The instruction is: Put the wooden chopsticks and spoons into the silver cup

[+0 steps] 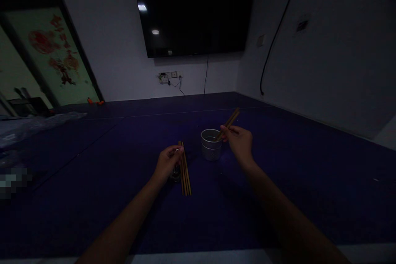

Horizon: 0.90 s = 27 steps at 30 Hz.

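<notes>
My right hand [239,140] is closed around a few wooden chopsticks [233,116]. They slant over a grey metal cup [211,150], their lower ends at or just inside its right rim. The cup stands upright on the dark blue surface. To its left lie several more chopsticks [186,179] side by side. My left hand [167,165] is beside their far ends, thumb and fingers pinched together. Partly under that hand is a small dark, shiny round object [175,176]. What the left fingertips hold, if anything, cannot be made out.
Clear plastic wrapping [40,126] lies at the far left. A large dark television [198,12] hangs on the wall above sockets [171,75] with cables. A black cable [275,37] runs down the right wall. Small orange items [95,102] sit by the door.
</notes>
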### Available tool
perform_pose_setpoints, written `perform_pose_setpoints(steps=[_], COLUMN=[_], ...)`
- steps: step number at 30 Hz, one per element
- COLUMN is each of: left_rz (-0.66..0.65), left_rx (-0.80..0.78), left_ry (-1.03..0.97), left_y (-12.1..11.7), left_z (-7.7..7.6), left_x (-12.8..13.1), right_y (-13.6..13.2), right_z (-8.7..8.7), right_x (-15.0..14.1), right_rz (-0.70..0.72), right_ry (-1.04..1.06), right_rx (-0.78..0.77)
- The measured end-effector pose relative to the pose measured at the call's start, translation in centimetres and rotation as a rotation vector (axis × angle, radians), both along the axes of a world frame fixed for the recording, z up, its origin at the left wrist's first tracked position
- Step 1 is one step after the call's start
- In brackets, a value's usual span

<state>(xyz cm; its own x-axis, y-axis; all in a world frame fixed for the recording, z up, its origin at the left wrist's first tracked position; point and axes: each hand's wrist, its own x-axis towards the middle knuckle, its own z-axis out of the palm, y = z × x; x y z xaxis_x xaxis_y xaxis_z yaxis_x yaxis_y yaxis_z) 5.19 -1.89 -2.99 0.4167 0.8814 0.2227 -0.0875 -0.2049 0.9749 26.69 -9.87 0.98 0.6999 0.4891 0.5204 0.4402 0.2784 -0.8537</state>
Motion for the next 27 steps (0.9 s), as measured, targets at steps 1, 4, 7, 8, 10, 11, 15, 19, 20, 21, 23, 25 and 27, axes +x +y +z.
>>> perform_pose_setpoints(steps=[1, 4, 7, 8, 10, 11, 15, 19, 20, 21, 23, 25, 27], left_rz=[0.003, 0.012, 0.009, 0.007, 0.010, 0.013, 0.025, 0.038, 0.041, 0.045, 0.052, 0.060, 0.076], left_rx=[0.003, 0.007, 0.007, 0.005, 0.001, 0.003, 0.026, 0.032, 0.033, 0.035, 0.040, 0.041, 0.042], left_ry=[0.000, 0.010, 0.019, 0.019, 0.015, 0.012, 0.010, 0.012, 0.014, 0.015, 0.015, 0.014, 0.009], left_y=[0.0, 0.1, 0.1, 0.1, 0.2, 0.3, 0.5, 0.5, 0.5, 0.4, 0.4, 0.4, 0.5], left_z=[0.0, -0.1, -0.1, 0.0, -0.1, -0.1, -0.3, -0.5, -0.4, -0.4, -0.4, -0.3, -0.3], left_x=[0.0, 0.0, 0.0, 0.0, 0.0, 0.0, 0.0, 0.0, 0.0, 0.0, 0.0, 0.0, 0.0], right_y=[0.0, 0.1, 0.3, 0.3, 0.5, 0.5, 0.6, 0.7, 0.7, 0.7, 0.7, 0.6, 0.4], right_z=[0.0, -0.3, -0.7, -0.9, -1.1, -1.2, -1.3, -1.4, -1.4, -1.4, -1.5, -1.5, -1.3], right_x=[0.0, 0.3, 0.7, 0.8, 1.0, 1.1, 1.1, 1.2, 1.2, 1.2, 1.2, 1.1, 0.9], right_rz=[-0.005, -0.020, -0.027, -0.027, -0.030, -0.035, -0.044, -0.038, -0.043, -0.048, -0.058, -0.071, -0.120], right_ry=[-0.001, 0.000, -0.025, -0.038, -0.054, -0.054, -0.046, -0.052, -0.050, -0.051, -0.067, -0.086, -0.105], right_rx=[-0.005, -0.015, -0.019, -0.022, -0.033, -0.037, -0.044, -0.062, -0.070, -0.080, -0.104, -0.133, -0.124])
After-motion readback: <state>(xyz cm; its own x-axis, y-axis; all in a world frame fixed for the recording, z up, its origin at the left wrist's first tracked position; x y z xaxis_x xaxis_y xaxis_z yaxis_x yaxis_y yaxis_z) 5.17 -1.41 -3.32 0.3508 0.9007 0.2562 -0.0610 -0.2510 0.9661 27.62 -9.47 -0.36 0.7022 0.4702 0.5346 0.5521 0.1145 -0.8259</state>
